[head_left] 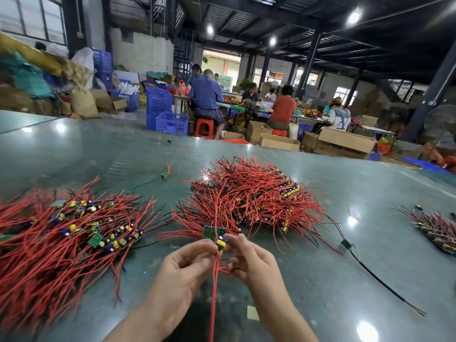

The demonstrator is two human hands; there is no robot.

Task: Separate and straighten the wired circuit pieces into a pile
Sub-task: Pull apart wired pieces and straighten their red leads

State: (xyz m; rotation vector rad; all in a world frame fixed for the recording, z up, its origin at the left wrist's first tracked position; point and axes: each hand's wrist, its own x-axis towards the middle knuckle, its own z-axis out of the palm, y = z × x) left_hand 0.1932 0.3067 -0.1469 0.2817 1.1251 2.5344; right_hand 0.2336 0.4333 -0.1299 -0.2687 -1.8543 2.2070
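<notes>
Both hands meet over the near middle of the green table [320,280]. My left hand [183,270] and my right hand [249,259] pinch small green circuit boards [215,233] with a yellow component, their red wires [214,292] hanging straight down toward me. Behind the hands lies a tangled heap of red-wired pieces [254,193]. A second, more aligned pile [61,230] spreads over the left side of the table.
Single loose pieces lie at the far middle [164,174], far back [169,141] and right [346,244], the last with a long black wire. A smaller bundle [434,225] sits at the right edge. A yellow paper scrap [253,312] lies near me. Several people work at tables behind.
</notes>
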